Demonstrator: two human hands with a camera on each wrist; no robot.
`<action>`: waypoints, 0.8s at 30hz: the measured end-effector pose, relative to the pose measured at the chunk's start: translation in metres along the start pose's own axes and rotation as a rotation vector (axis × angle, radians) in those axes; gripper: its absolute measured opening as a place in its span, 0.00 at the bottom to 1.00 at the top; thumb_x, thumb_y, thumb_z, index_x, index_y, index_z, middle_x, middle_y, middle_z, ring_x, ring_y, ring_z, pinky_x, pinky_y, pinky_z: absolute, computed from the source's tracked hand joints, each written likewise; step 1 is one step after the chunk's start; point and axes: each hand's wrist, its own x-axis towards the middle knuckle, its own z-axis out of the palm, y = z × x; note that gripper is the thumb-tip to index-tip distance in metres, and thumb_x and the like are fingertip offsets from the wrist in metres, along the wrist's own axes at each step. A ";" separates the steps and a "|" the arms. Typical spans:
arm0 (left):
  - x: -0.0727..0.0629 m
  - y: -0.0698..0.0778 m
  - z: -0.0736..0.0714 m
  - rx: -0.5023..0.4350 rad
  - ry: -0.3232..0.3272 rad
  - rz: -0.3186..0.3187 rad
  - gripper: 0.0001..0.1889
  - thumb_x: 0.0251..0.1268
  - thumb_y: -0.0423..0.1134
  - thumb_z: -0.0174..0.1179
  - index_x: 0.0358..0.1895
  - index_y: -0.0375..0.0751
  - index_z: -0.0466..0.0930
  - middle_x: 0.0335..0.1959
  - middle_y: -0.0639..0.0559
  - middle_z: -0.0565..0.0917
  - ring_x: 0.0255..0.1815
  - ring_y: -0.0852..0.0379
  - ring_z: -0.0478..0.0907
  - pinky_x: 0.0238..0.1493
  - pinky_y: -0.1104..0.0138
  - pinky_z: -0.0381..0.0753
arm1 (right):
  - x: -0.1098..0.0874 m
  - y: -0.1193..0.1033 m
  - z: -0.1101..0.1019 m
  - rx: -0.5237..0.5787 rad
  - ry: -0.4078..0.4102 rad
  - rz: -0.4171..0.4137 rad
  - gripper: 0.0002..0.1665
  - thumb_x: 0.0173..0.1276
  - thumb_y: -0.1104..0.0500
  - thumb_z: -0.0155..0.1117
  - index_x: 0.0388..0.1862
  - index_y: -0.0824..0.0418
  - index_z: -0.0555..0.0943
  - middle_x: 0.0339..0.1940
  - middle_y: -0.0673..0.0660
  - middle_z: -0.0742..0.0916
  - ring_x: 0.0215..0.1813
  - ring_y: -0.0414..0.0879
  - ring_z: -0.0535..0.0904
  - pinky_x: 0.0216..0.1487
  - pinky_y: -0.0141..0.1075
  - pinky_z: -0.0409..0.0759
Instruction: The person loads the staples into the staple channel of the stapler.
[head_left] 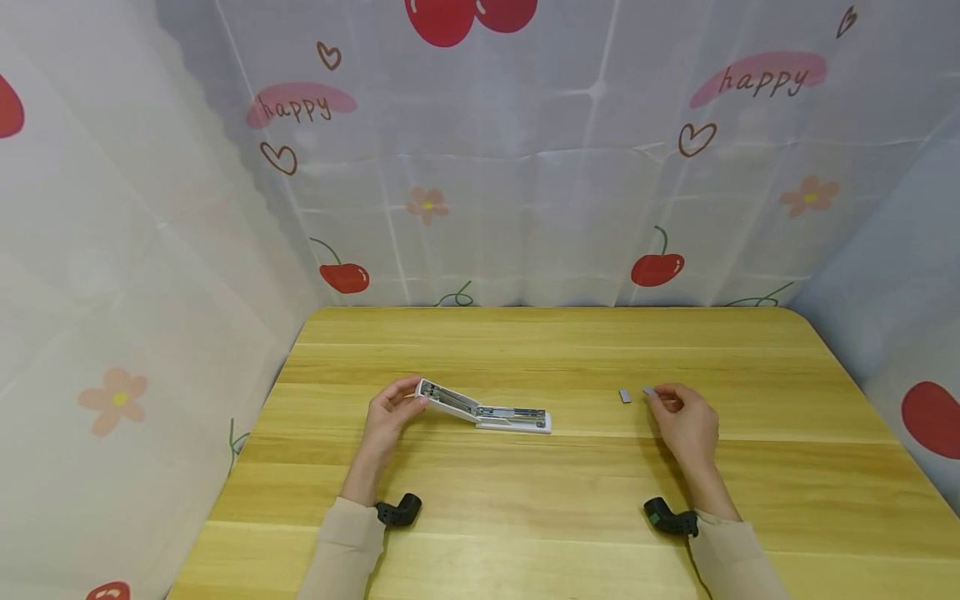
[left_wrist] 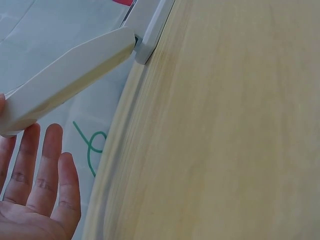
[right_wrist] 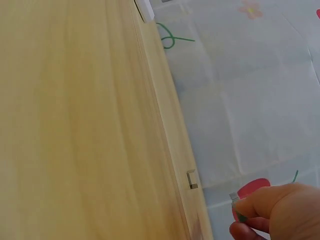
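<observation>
A white stapler lies on the table, swung wide apart at its hinge so the metal magazine shows. My left hand holds the raised end of its top arm between thumb and fingers. In the left wrist view, the stapler's white arm slants up from the hand, and the thumb is mostly out of frame. Over to the right, my right hand pinches a small grey strip of staples between thumb and index finger. A second staple strip lies on the table just left of that hand.
The wooden table has its far edge against a printed curtain, with more curtain at both sides. Black wrist cameras are strapped on both forearms.
</observation>
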 end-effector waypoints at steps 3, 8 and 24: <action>0.000 0.000 0.000 0.001 -0.001 0.003 0.23 0.63 0.22 0.60 0.61 0.22 0.70 0.42 0.58 0.81 0.42 0.62 0.81 0.46 0.69 0.84 | -0.001 -0.003 0.001 0.029 0.026 -0.019 0.08 0.62 0.60 0.71 0.37 0.63 0.87 0.32 0.61 0.88 0.27 0.29 0.71 0.26 0.25 0.67; -0.001 0.000 0.000 0.004 -0.004 0.011 0.23 0.63 0.24 0.61 0.61 0.22 0.71 0.42 0.58 0.82 0.42 0.61 0.81 0.46 0.69 0.84 | -0.003 -0.010 0.005 0.084 0.009 -0.038 0.08 0.62 0.62 0.70 0.39 0.64 0.87 0.35 0.63 0.88 0.28 0.31 0.71 0.26 0.20 0.68; -0.002 0.001 0.001 0.009 0.001 0.011 0.23 0.62 0.24 0.61 0.61 0.23 0.71 0.42 0.59 0.82 0.43 0.61 0.81 0.47 0.68 0.84 | -0.018 -0.064 0.022 0.195 -0.138 -0.282 0.04 0.59 0.65 0.72 0.35 0.63 0.87 0.33 0.59 0.88 0.30 0.44 0.76 0.27 0.27 0.72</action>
